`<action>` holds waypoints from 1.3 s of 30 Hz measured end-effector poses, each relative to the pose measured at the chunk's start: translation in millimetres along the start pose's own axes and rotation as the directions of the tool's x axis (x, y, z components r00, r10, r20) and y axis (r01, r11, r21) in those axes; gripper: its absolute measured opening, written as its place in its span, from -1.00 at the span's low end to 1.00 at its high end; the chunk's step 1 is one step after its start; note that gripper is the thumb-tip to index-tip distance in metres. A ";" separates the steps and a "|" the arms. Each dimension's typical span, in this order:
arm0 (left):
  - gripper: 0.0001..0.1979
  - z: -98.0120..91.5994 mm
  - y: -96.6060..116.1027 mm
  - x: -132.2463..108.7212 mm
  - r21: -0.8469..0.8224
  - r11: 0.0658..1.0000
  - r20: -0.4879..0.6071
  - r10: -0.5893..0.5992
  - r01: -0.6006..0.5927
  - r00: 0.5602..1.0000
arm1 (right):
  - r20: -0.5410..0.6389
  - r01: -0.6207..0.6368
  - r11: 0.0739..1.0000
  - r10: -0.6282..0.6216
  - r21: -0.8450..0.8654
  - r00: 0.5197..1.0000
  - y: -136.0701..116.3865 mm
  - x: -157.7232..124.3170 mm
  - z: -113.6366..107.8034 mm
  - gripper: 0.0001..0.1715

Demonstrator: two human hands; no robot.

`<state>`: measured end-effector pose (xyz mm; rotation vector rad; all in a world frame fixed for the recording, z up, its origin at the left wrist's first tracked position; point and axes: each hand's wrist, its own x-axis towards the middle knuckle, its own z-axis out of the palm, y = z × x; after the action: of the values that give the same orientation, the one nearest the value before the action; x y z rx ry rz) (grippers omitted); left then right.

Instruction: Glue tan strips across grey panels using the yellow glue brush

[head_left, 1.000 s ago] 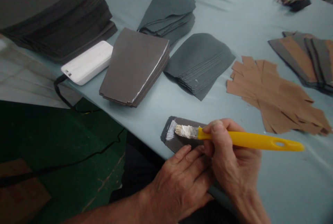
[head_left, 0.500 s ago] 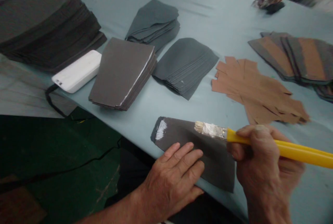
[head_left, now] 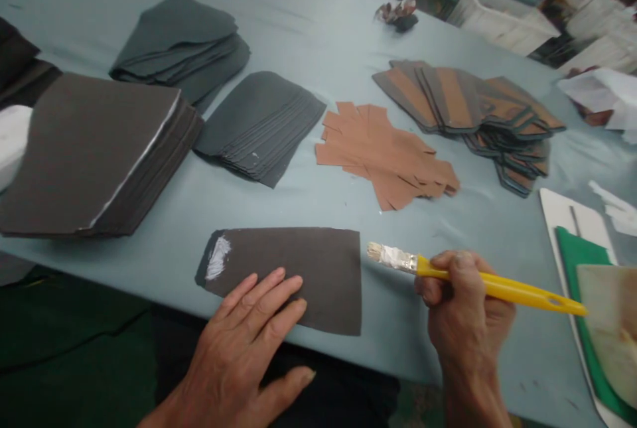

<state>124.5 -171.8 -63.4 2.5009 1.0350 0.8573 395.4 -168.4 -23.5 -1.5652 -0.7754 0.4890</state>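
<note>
A dark brown cut piece (head_left: 308, 269) lies flat at the near edge of the table, with a white smear of glue at its left end. My left hand (head_left: 249, 342) rests flat on its near edge, fingers spread. My right hand (head_left: 460, 312) grips a yellow-handled brush (head_left: 478, 279). The brush's glue-coated bristles hover just off the right end of the piece.
Stacks of dark brown pieces (head_left: 94, 156) and grey pieces (head_left: 259, 126) sit at the left and centre of the grey table (head_left: 318, 36). Tan strips (head_left: 383, 156) and brown-and-grey pieces (head_left: 472, 116) lie further right. A white board with a green item (head_left: 577, 255) is at the right edge.
The brush has moved right, from the left end of the dark piece to beyond its right end, leaving a white glue smear. The view has swung right. My left hand stays on the piece.
</note>
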 end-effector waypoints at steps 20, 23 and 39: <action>-0.81 -1.4 -0.4 29.1 0.143 0.989 0.036 0.028 -0.033 0.999 | 0.303 0.048 0.997 -0.063 0.057 0.951 5.7 -11.9 -5.5 -0.53; -0.82 -1.8 0.4 28.9 0.153 0.988 0.034 0.024 -0.029 0.999 | 0.336 0.059 0.998 -0.053 -0.007 0.940 8.9 -12.2 -6.3 -0.53; -0.83 1.6 1.9 29.0 0.149 0.989 -0.010 0.001 0.000 1.000 | 0.344 0.146 0.986 -0.109 -0.085 0.933 5.8 -9.2 -8.1 -0.52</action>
<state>142.7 -152.4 -51.8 2.6215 1.1409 0.8220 396.0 -180.7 -29.2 -1.5375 -1.1777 0.6385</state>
